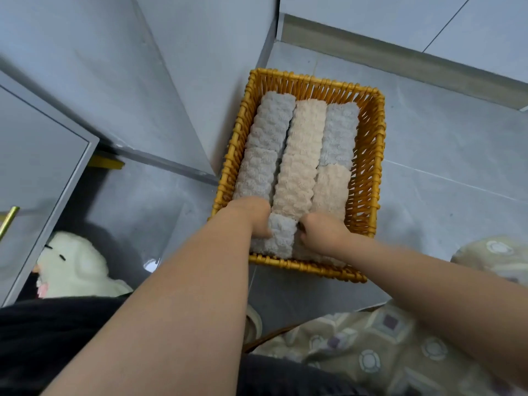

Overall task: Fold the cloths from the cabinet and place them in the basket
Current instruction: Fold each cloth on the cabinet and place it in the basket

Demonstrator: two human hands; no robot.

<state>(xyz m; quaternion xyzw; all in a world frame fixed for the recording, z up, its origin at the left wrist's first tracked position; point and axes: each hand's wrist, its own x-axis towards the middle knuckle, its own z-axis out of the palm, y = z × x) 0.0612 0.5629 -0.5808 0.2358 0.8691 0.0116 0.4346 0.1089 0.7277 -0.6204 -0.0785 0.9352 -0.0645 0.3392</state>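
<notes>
1. The basket sits on the floor and is nearly full. Forcing one more cloth in could bulge its walls or shove it away.
2. Folded rows fill its far and middle parts. Wedging in beside them could rumple the near ends.
3. The grey cloth stands against the near wall, apparently only partly down. Released early, it may spring open.
4. The left hand and right hand clamp its two sides, fingers curled. Uneven pushing would skew the fold.
</notes>
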